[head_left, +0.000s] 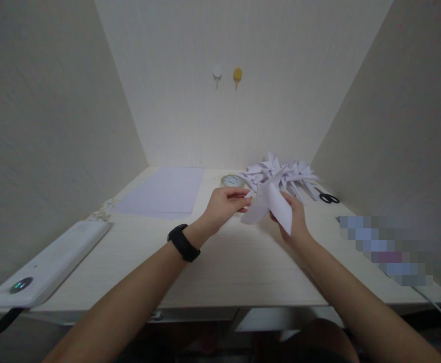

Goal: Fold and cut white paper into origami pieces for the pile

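Observation:
Both hands hold a partly folded white sheet of paper (273, 205) just above the middle of the pale desk (243, 262). My left hand (226, 204), with a black band on its wrist, pinches the sheet's left corner between thumb and fingers. My right hand (295, 222) grips the right side from underneath, and a folded flap hangs over its fingers. Right behind the hands lies a heap of folded white paper shapes (280, 174).
A stack of flat white sheets (163, 194) lies at the back left. A small round tape roll (232, 180) sits behind my left hand. Black scissors (328, 197) lie at the back right. A white power strip (50, 267) lines the left edge. Walls enclose three sides.

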`<state>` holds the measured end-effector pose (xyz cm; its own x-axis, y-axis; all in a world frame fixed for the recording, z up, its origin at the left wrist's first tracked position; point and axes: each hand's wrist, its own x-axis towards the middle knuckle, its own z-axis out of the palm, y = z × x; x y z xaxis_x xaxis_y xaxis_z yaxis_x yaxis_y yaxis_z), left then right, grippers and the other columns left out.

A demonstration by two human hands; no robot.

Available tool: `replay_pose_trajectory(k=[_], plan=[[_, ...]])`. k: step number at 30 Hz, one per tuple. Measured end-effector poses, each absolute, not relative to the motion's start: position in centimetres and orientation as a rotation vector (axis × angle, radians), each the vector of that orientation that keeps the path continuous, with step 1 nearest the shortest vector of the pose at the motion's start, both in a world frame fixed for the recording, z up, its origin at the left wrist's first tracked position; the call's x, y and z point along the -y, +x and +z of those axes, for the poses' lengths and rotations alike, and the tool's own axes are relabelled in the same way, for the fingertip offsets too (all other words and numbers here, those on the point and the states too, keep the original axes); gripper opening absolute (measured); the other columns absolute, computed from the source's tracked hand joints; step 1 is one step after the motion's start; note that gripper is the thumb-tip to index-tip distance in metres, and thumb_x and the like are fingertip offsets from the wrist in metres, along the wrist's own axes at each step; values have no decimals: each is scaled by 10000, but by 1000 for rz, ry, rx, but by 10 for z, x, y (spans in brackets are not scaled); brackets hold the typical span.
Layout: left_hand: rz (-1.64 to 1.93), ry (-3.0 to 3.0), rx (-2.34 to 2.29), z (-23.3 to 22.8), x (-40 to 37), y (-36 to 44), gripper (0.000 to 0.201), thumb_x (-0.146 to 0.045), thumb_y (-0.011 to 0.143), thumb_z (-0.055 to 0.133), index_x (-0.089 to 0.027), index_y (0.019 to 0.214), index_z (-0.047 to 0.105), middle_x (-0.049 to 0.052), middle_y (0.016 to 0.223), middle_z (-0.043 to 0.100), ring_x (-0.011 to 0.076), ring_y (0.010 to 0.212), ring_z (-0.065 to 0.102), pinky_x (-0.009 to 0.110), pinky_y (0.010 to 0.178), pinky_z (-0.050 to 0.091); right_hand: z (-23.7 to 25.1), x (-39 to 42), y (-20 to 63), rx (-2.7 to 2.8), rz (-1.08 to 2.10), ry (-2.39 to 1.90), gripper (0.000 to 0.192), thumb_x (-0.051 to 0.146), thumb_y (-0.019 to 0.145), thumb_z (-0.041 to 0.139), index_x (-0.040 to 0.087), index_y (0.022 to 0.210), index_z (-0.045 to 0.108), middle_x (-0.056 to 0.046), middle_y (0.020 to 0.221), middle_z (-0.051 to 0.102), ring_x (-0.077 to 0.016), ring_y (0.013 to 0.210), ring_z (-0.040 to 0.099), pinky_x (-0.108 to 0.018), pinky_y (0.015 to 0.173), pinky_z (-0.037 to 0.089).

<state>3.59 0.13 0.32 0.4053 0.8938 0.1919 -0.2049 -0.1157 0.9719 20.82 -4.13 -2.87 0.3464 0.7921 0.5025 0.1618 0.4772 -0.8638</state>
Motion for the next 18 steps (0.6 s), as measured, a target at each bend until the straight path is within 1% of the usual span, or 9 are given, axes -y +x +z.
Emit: replay_pose_trajectory(k=[3, 6, 10, 14, 18], plan=[[1055, 1357, -668, 2, 2, 37, 265, -136, 690, 801, -86, 945, 750, 87, 867, 746, 142, 741, 686, 311, 716, 616, -24, 46, 204, 1211, 465, -1045, 255, 401, 607, 759, 218, 741, 642, 28, 590, 588, -164, 560, 548, -276, 518, 442], [1048, 1358, -652, 2, 3, 37, 297, -168, 678, 825, -93, 957, 754, 94, 893, 756, 160, 766, 702, 336, 749, 626, -20, 49, 199, 1244, 438, -1060, 268, 362, 593, 778, 211, 771, 645, 5, 670, 645, -190, 634, 590, -314, 596, 482], [1039, 1375, -658, 2, 4, 37, 284, -157, 682, 820, -101, 954, 761, 96, 915, 764, 171, 785, 712, 338, 747, 636, -20, 50, 194, 1227, 425, -1066, 265, 366, 615, 773, 211, 784, 639, -9, 718, 674, -192, 656, 592, -325, 632, 489], [1025, 1369, -665, 4, 6, 36, 259, -134, 708, 793, -102, 964, 762, 98, 923, 767, 169, 792, 717, 316, 722, 640, -21, 51, 194, 1229, 409, -1087, 276, 371, 606, 773, 209, 780, 633, -5, 704, 663, -191, 651, 580, -321, 624, 481], [1025, 1384, -675, 3, 6, 37, 259, -133, 726, 784, -101, 982, 759, 97, 896, 764, 181, 803, 722, 321, 714, 642, -23, 51, 194, 1269, 320, -1122, 199, 355, 682, 707, 209, 789, 624, -10, 718, 642, -190, 673, 577, -314, 628, 464]])
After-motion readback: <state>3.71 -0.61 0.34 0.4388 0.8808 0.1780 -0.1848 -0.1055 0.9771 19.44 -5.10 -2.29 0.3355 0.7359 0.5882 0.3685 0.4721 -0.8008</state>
